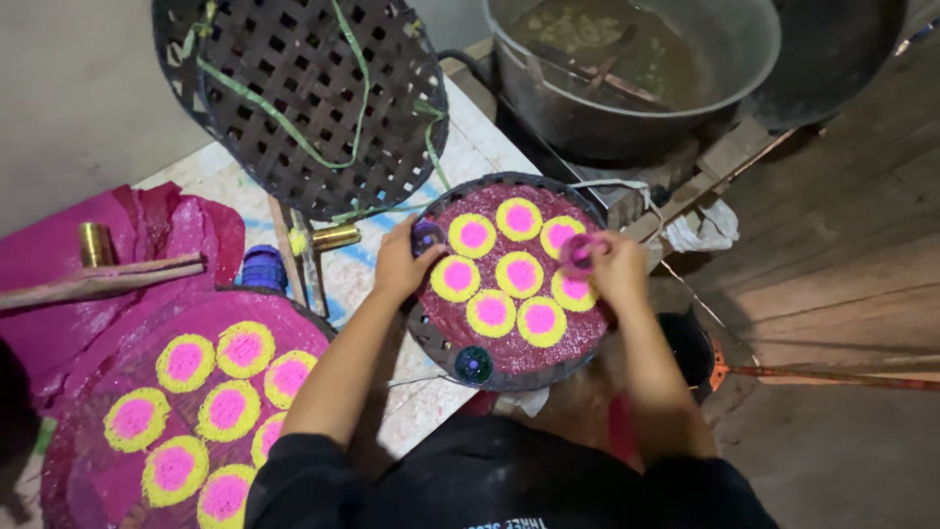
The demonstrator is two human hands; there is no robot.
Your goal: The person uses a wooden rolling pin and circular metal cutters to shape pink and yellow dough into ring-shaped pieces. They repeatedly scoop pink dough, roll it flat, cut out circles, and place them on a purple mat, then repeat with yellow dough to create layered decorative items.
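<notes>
Round woven tray (438,345) w/ magenta grain bed sits btwn both hands on the surface (460,147). Right hand (615,266) pinches a small pink cup (579,253) over the tray's right edge. Left hand (399,264) curls round a dark cup (427,235) at the left rim. 7 yellow-pink rounds (519,273) on it; 3rd dark cup (474,364) at near rim. 2nd tray (98,470) lower left cut off by frame, approx 8 rounds showing.

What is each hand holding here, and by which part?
The right hand pinches a small pink cup by its rim. The left hand grips the round tray at its edge.
</notes>
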